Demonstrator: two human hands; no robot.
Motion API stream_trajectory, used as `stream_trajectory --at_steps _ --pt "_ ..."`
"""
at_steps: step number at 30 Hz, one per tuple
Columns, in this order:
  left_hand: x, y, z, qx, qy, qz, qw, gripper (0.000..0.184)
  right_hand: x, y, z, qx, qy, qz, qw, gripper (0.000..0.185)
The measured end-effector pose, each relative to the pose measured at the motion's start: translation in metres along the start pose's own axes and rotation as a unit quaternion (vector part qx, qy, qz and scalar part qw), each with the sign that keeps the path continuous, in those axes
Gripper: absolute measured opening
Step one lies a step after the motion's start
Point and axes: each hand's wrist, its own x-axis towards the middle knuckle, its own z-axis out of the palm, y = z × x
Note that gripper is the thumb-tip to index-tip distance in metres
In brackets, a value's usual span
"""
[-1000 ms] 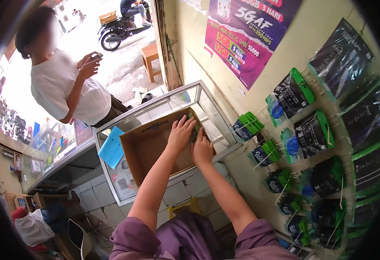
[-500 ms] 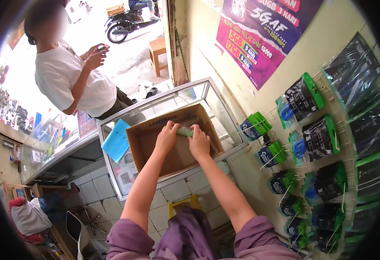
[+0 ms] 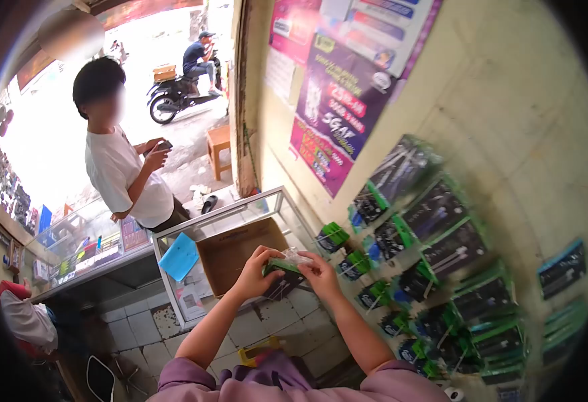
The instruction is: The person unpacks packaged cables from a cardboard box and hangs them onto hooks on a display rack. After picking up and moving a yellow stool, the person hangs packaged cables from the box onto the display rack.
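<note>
My left hand is closed around a green-and-black packet, probably a packaged accessory like those on the wall. My right hand pinches crinkled clear plastic at the packet's upper right end. Both hands are above the near right side of an open cardboard box, whose inside is partly hidden by my left hand. The box stands on a glass display case. A light-blue sheet or folder lies on the glass left of the box.
Hanging packets on metal hooks crowd the wall at my right. A person in a white shirt stands beyond the case, holding a phone. A wooden stool is by the doorway. Another person is at lower left.
The view has swung right and up. My hands were low in the box, holding a green-edged packet; now the packet is raised nearer me and tilted, its black face showing.
</note>
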Motion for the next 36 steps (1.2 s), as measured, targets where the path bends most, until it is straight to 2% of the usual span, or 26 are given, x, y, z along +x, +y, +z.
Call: stream_trajectory --at_steps 2,5,8,11,12,16,19,20,23,24,27,28,31,32,35,36 --pt "-0.004 0.037 0.015 -0.047 -0.014 0.022 0.999 0.039 -0.023 -0.022 -0.022 0.031 0.031 -0.016 0.999 0.023" --pt "-0.002 0.099 0.035 -0.142 -0.03 0.05 0.988 0.035 -0.059 -0.081 -0.051 0.067 0.085 -0.053 0.993 0.02" --pt "0.005 0.144 0.05 -0.163 -0.054 0.056 0.984 0.029 -0.089 -0.12 -0.083 0.007 0.123 -0.078 0.989 0.02" --pt "0.017 0.195 0.062 -0.186 -0.086 -0.029 0.978 0.025 -0.118 -0.145 -0.11 -0.036 0.163 -0.107 0.98 0.021" --pt "0.02 0.214 0.067 -0.167 -0.105 0.022 0.98 0.028 -0.131 -0.163 -0.117 -0.037 0.174 -0.113 0.978 0.021" --pt "0.026 0.276 0.091 -0.157 -0.221 0.026 0.962 0.041 -0.173 -0.198 -0.155 -0.01 0.207 -0.159 0.965 0.021" --pt "0.017 0.314 0.126 -0.166 -0.223 0.123 0.952 0.042 -0.211 -0.225 -0.173 -0.004 0.24 -0.183 0.953 0.022" --pt "0.017 0.315 0.142 -0.186 -0.215 0.142 0.948 0.036 -0.222 -0.23 -0.179 -0.003 0.25 -0.19 0.949 0.022" --pt "0.01 0.35 0.158 -0.065 -0.24 0.2 0.948 0.029 -0.256 -0.249 -0.196 -0.041 0.28 -0.207 0.937 0.023" --pt "0.007 0.361 0.163 -0.019 -0.233 0.252 0.939 0.023 -0.268 -0.257 -0.201 -0.062 0.289 -0.209 0.932 0.024" --pt "0.01 0.393 0.173 0.042 -0.248 0.303 0.919 0.021 -0.302 -0.291 -0.21 -0.273 0.35 -0.183 0.877 0.025" --pt "0.014 0.403 0.177 0.06 -0.243 0.336 0.908 0.018 -0.307 -0.296 -0.214 -0.33 0.37 -0.201 0.845 0.024" --pt "0.023 0.438 0.187 0.081 -0.256 0.382 0.884 0.013 -0.329 -0.332 -0.214 -0.433 0.401 -0.214 0.779 0.017" --pt "0.028 0.451 0.19 0.08 -0.26 0.395 0.877 0.01 -0.334 -0.342 -0.218 -0.413 0.405 -0.195 0.792 0.011" --pt "0.041 0.489 0.2 0.09 -0.242 0.412 0.874 0.01 -0.344 -0.367 -0.233 -0.479 0.468 -0.23 0.706 0.008" --pt "0.053 0.495 0.208 0.059 -0.236 0.438 0.866 0.012 -0.346 -0.371 -0.246 -0.479 0.463 -0.261 0.699 0.01"
